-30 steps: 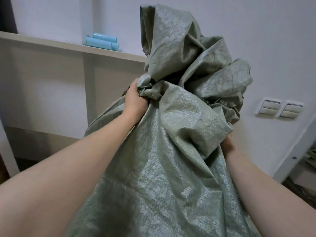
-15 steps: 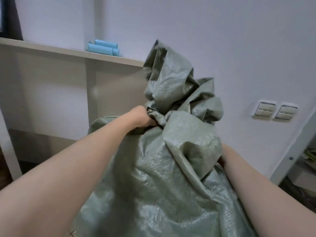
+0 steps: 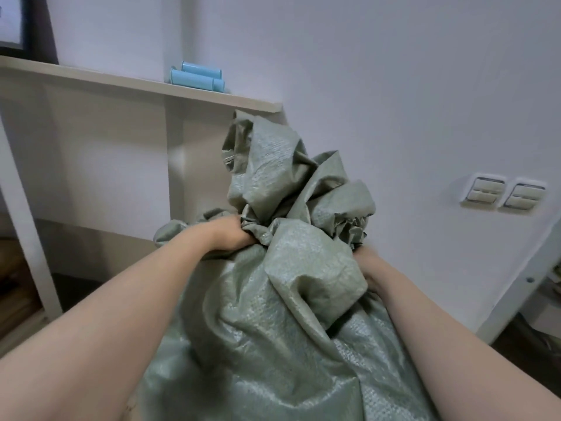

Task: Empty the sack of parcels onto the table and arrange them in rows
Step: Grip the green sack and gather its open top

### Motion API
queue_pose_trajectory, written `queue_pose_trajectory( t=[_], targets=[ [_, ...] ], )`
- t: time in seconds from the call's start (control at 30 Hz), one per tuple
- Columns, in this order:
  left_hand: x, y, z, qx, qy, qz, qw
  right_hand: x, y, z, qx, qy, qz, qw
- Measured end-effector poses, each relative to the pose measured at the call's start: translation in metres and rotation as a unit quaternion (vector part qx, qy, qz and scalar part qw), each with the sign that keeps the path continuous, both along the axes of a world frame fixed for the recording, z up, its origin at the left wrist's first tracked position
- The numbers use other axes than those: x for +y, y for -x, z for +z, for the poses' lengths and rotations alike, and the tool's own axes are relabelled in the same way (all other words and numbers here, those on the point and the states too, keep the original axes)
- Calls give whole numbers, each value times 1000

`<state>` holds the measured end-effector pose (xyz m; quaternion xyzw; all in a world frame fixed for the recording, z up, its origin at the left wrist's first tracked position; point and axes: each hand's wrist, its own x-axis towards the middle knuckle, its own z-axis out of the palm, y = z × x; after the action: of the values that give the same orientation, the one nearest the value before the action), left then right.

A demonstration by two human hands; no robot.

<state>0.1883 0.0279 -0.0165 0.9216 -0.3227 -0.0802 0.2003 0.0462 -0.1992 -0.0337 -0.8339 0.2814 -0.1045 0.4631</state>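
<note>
A large grey-green woven sack (image 3: 273,329) fills the lower middle of the head view, its bunched fabric sticking up above both hands. My left hand (image 3: 229,235) grips a gathered fold of the sack at its left side. My right hand (image 3: 368,268) holds the sack on its right side, and a fold of fabric hides most of its fingers. No parcels show; the sack covers whatever is inside it. The table is hidden beneath the sack.
A pale shelf unit (image 3: 145,89) stands behind on the left, with light blue cylinders (image 3: 197,77) on top. Two wall switches (image 3: 504,194) sit on the white wall at right. A white frame post (image 3: 522,287) slants at the right edge.
Both hands have come down with the sack over the last second. Its bunched top now stands much lower against the wall, and the view has tilted slightly downward.
</note>
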Motion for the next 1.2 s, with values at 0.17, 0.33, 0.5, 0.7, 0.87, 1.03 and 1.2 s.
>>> queue_pose_trajectory(
  t=[0.17,0.33,0.5,0.7,0.87,1.03,1.2],
  targets=[
    [17,3,-11,20,-42,30,998,8,-3,-23,11,-40,10,999],
    [16,4,-10,15,-48,45,998,15,-2,-28,-17,-26,-16,999],
    [5,16,-4,-66,132,108,983,15,7,-4,-130,-98,-83,983],
    [-6,35,41,-128,252,149,948,11,23,31,-272,-118,-116,948],
    [-13,47,70,-151,339,137,918,1,34,55,-284,-96,-145,943],
    [-17,60,92,-149,398,110,898,0,39,76,-308,-123,-157,930],
    [-18,68,95,-141,407,112,895,2,49,82,-324,-114,-146,928]
  ],
)
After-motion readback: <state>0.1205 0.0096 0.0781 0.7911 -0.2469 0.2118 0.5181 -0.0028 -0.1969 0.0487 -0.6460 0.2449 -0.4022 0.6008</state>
